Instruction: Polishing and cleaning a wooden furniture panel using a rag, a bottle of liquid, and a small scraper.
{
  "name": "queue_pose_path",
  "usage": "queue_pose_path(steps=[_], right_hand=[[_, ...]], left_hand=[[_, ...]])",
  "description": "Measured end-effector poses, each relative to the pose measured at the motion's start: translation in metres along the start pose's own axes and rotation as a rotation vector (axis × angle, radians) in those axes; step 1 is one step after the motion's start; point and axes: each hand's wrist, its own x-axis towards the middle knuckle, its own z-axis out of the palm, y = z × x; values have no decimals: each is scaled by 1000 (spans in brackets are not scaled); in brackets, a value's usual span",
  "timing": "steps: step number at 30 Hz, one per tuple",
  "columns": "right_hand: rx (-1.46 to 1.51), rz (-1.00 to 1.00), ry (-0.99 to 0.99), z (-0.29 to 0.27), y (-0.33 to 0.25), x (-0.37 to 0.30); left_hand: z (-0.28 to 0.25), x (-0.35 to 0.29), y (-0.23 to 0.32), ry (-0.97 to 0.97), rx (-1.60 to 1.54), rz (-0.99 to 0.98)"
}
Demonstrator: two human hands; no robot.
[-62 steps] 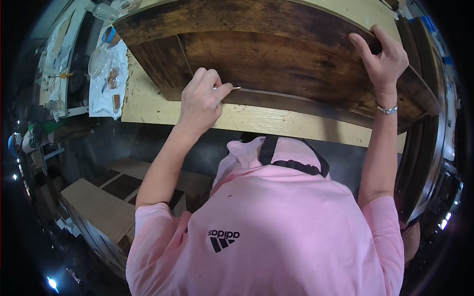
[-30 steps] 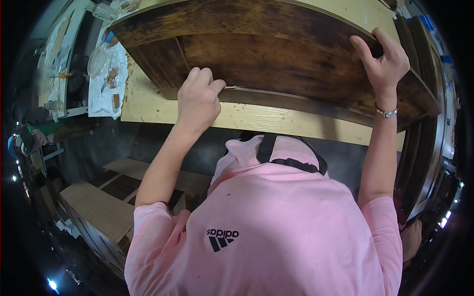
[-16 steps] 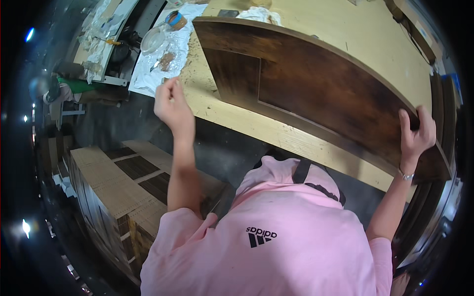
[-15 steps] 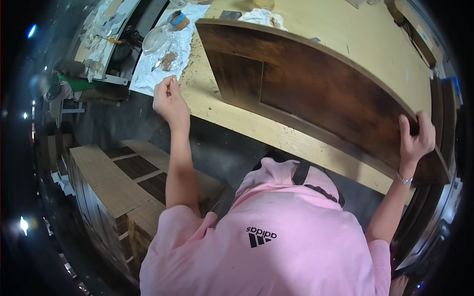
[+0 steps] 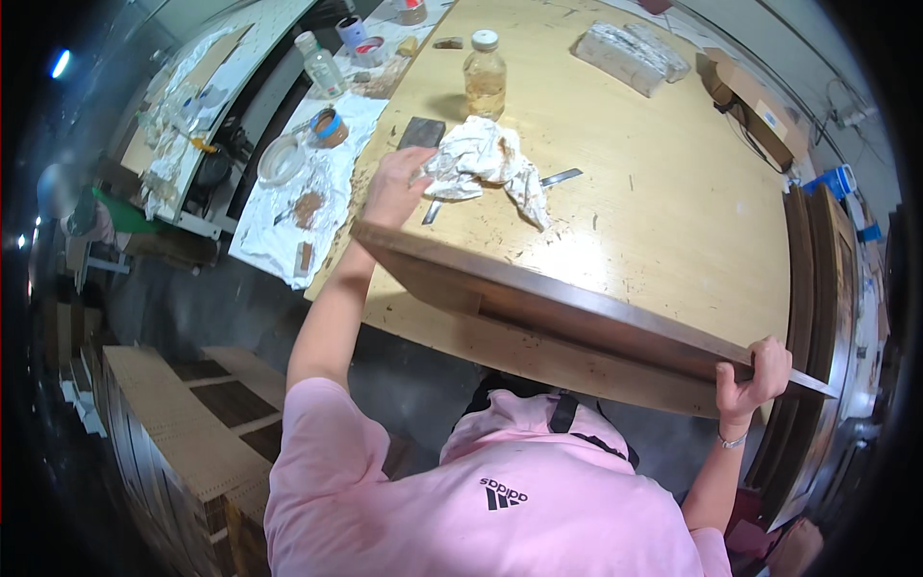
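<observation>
A dark brown wooden panel (image 5: 567, 303) with a recessed middle stands on edge along the near side of the pale yellow table (image 5: 692, 250). My right hand (image 5: 755, 380) is closed round the panel's upper edge near its right end. Beyond the panel's left end my left hand (image 5: 396, 183) reaches across, fingers apart, at the left side of a crumpled white rag (image 5: 481, 163) with brown stains. Its fingertips are at the rag's edge; whether they touch it is unclear. A dark grey block (image 5: 421, 133) lies just behind these fingers. Thin metal blades (image 5: 561, 178) stick out from under the rag.
A capped bottle of yellowish liquid (image 5: 485, 77) stands behind the rag. To the left, a white sheet (image 5: 260, 226) carries a blue-rimmed cup (image 5: 329, 128), a clear tub (image 5: 281, 160) and a glass bottle (image 5: 319, 67). Panels (image 5: 817, 288) lean at right; stacked boards (image 5: 183, 413) stand lower left.
My left hand has moved from the pinched pose over the table's left edge forward to the rag, its fingers parting. The panel has tipped more upright, still in my right hand. The view has shifted forward.
</observation>
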Motion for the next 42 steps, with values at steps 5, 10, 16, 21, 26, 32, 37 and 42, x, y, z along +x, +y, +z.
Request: queue_pose_path(steps=[5,10,16,21,26,32,37,42], right_hand=[[19,10,8,-7,-10,-1],[2,9,-8,-12,-10,-7],[-9,6,-10,-4,0,-3],[52,-37,86,10,10,16],[23,-48,116,23,20,17],[26,-65,175,41,31,23],[-19,-18,172,54,44,25],[-1,1,165,55,44,27]], left_hand=[[36,22,-8,-180,125,5],[28,8,-18,-329,36,-263],[-91,-11,39,376,-938,-308],[-224,-72,112,898,-795,7],[-165,-120,176,614,-66,-54],[1,-143,227,-33,79,22],[71,-153,259,-1,356,167],[56,-160,218,14,388,31]])
